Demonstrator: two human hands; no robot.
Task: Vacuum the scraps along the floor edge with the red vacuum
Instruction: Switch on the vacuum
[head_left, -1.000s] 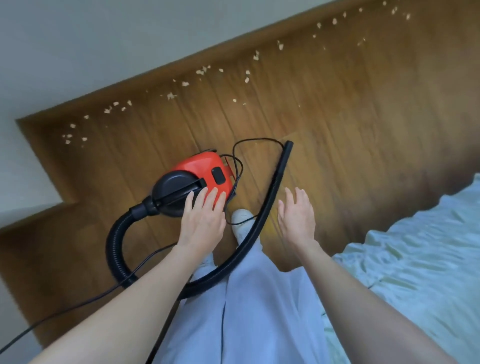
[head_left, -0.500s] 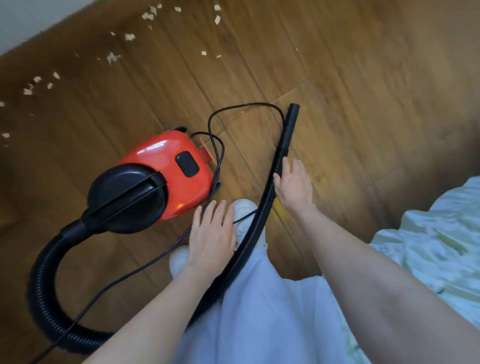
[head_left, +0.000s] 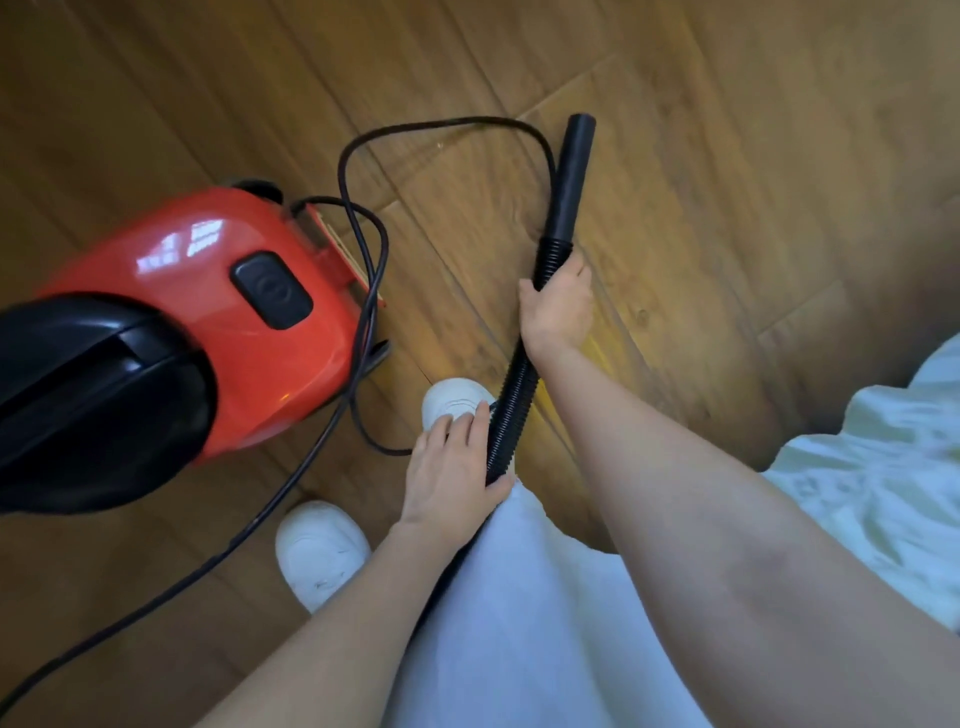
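The red vacuum (head_left: 208, 322) sits on the brown wooden floor (head_left: 727, 208), at the left side of the view. Its front part is a big black cap (head_left: 88, 405). On its red top there is a dark oval button (head_left: 271, 289). A thin black cord (head_left: 363, 270) loops on the floor beside the red body and then runs off toward the bottom left corner.

The black bendy hose (head_left: 511, 410) runs up the middle of the view. It ends in a smooth black tube (head_left: 571, 182), and that tube points away from the person, with its tip near the loop of cord.

The right hand (head_left: 558, 306) grips the hose just below the smooth tube. Its fingers are curled round the ribbed part. The left hand (head_left: 452, 473) is lower down on the same hose. Its thumb lies across the hose on one side and its fingers lie on the other side, so it holds the hose too.

The person wears pale trousers (head_left: 519, 623) and white shoes. One shoe (head_left: 452, 400) is right beside the hose, partly hidden by the left hand. The other shoe (head_left: 319, 556) is lower and more to the left, near the cord.

A pale, crumpled cloth (head_left: 883, 478) lies at the right edge.

No scraps show in this view.
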